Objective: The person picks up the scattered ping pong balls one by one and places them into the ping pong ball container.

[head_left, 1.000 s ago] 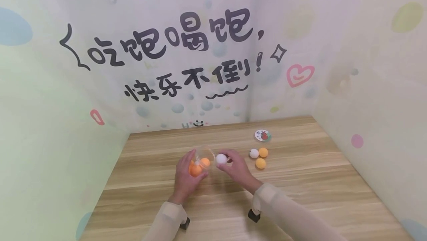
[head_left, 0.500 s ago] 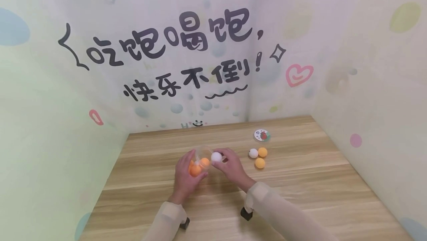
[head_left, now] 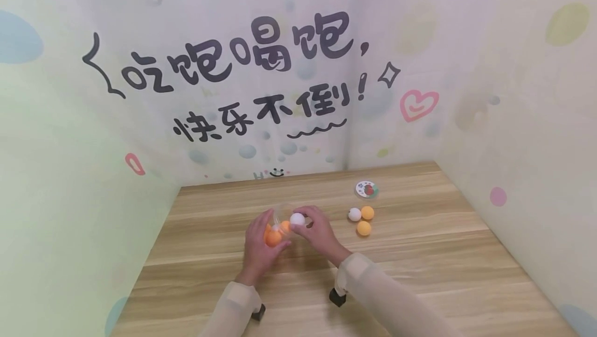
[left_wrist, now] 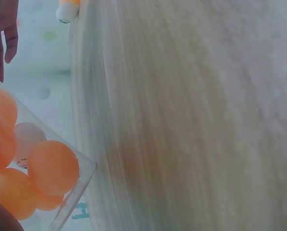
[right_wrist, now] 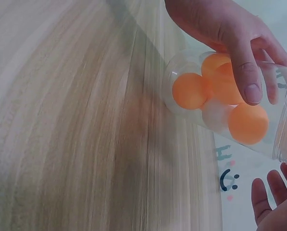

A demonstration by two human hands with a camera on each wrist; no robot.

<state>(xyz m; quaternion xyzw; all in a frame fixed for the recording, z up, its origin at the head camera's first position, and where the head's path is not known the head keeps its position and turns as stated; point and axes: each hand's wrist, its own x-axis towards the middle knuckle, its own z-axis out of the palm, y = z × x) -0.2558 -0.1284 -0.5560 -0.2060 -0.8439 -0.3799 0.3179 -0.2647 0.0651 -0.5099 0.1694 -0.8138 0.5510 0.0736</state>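
My left hand (head_left: pixel 259 243) grips a clear plastic jar (right_wrist: pixel 280 122), tilted with its mouth toward my right hand. Inside lie several orange table tennis balls (right_wrist: pixel 248 123) and a white one (right_wrist: pixel 215 116), seen through the wall in both wrist views. Between the thumb and fingers of my right hand (head_left: pixel 321 232) is a white table tennis ball (head_left: pixel 297 219), held at the jar's mouth. Whether it is past the rim I cannot tell. In the right wrist view, this ball is hidden and only fingers (right_wrist: pixel 261 199) of the right hand show below the jar.
To the right on the wooden table (head_left: pixel 420 254) a loose white ball (head_left: pixel 354 214) lies with two orange balls (head_left: pixel 367 213). Behind them is a round printed disc (head_left: pixel 366 190), perhaps the jar's lid. Printed fabric walls (head_left: pixel 224 160) enclose the table's back and sides.
My right hand has moved left with the white ball, from beside the jar's mouth up to it. The left hand and jar have stayed in nearly the same place.
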